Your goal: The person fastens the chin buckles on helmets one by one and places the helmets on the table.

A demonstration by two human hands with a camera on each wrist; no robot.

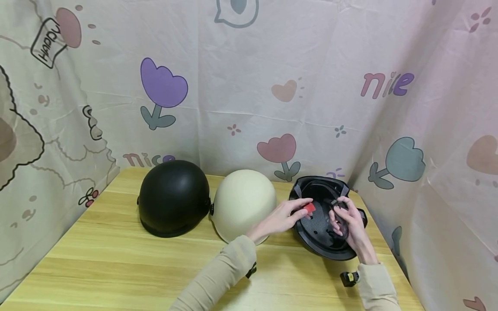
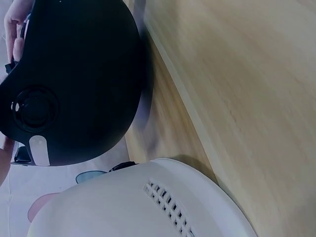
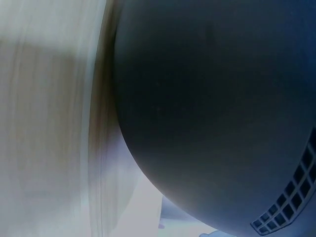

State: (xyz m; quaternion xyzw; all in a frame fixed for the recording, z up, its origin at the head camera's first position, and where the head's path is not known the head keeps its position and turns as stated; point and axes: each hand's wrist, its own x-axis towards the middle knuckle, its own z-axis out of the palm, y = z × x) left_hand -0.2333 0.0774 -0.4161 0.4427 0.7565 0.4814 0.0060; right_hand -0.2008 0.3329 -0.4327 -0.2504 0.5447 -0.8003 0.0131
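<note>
A black helmet [image 1: 320, 226] lies on its crown at the right, its lining facing up. Above its left side, my left hand [image 1: 283, 217] pinches a small red piece [image 1: 309, 208] between thumb and fingers. My right hand [image 1: 353, 222] holds a dark strap with a black buckle piece [image 1: 333, 203] over the helmet's right side. The two pieces are apart. In the left wrist view the helmet's outer shell [image 2: 89, 84] hides most of both hands. The shell [image 3: 207, 118] fills much of the right wrist view, where no hand shows.
A cream helmet [image 1: 244, 203] stands dome up just left of the black one, under my left forearm. Farther left stands another black helmet [image 1: 173, 198], also dome up. All rest on a wooden table [image 1: 128, 272] against a patterned cloth backdrop [image 1: 233, 69].
</note>
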